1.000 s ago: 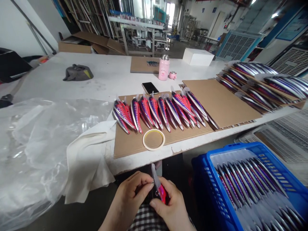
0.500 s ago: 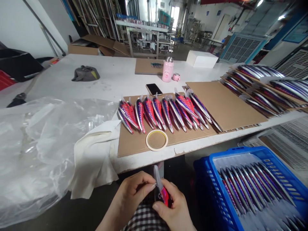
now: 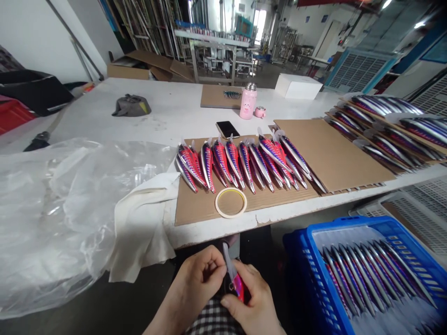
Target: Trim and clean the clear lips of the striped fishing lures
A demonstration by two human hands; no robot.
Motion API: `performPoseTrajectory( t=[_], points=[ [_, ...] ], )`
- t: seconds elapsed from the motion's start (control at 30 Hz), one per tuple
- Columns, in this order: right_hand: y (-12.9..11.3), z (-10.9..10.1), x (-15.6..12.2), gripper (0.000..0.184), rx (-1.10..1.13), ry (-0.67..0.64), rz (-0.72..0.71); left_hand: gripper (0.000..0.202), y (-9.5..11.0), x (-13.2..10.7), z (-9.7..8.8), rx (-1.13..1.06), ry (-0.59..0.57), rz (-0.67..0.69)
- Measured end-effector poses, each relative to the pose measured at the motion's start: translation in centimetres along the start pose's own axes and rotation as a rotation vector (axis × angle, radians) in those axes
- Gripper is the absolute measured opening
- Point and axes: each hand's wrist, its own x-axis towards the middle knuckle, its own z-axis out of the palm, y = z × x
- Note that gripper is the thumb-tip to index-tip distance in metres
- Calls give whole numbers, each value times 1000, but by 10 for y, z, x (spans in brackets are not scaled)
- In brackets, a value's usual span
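One red-and-purple fishing lure [image 3: 239,287] is below the front edge of the white table [image 3: 171,100], its body pinched between the right hand's [image 3: 254,298] thumb and fingers. The left hand's [image 3: 199,277] thumb and fingertips bunch beside its clear lip [image 3: 229,262], but whether they grip anything I cannot tell. Similar striped lures [image 3: 244,165] lie on cardboard [image 3: 193,211] behind a tape ring [image 3: 230,216].

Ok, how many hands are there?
2: the bare right hand, holding a shiny pink fishing lure, and the bare left hand beside the lure's clear lip. I see no others.
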Motion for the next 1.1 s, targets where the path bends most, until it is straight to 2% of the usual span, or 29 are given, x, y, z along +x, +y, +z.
performPoseTrajectory(
  t=[0.13, 0.3, 0.53, 0.7, 0.8, 0.97, 1.1],
  points=[
    [-1, -2, 1, 59, 4, 6, -10, 9, -4, 0, 0, -72, -35, -31],
    [-2, -3, 0, 60, -12, 5, -19, 14, -5, -3, -3, -164, -110, 19],
    [-3, -3, 1, 64, -32, -6, -12, 5, -12, -1, 0, -185, -49, -22],
    [-6, -5, 2, 54, -4, -59, 6, 15, -23, 1, 1, -398, -108, -23],
    [-6, -5, 2, 58, 43, -41, 22, 21, -24, 1, 1, -494, -140, -23],
    [-7, -3, 1, 53, 64, -60, 74, 18, -21, -1, 4, -597, -114, -34],
    [-4, -2, -1, 59, 84, -52, 57, 21, -22, -2, 8, -719, -115, -91]
  ],
)
